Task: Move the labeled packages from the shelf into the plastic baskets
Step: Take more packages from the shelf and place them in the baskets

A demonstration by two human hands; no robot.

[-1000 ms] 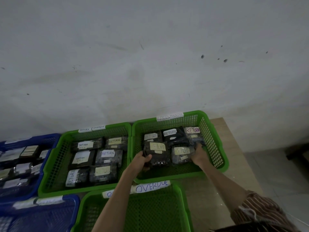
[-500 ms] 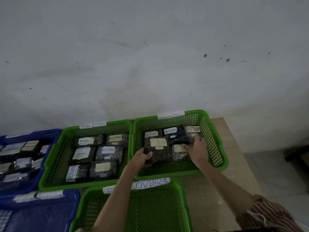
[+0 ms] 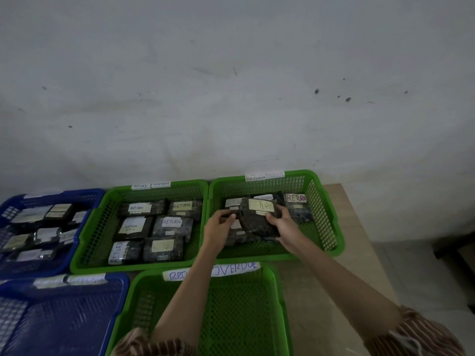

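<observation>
Both hands' grip pinches one dark labeled package over the right rear green basket.

Left hand (image 3: pixel 221 226) grips the package (image 3: pixel 258 219) at its left edge, right hand (image 3: pixel 284 225) at its right, lifted above other packages in that basket (image 3: pixel 331 227), right of frame centre. Left of it sits a filled green basket (image 3: pixel 92 235); far left, blue baskets (image 3: pixel 84 201); an empty green basket (image 3: pixel 276 291) lies lower centre on the worktop (image 3: pixel 341 265).

"RETURN OVERDUE" tags on green baskets (image 3: pixel 329 214), "RETURN" labels on dark packages (image 3: pixel 298 209)
</observation>
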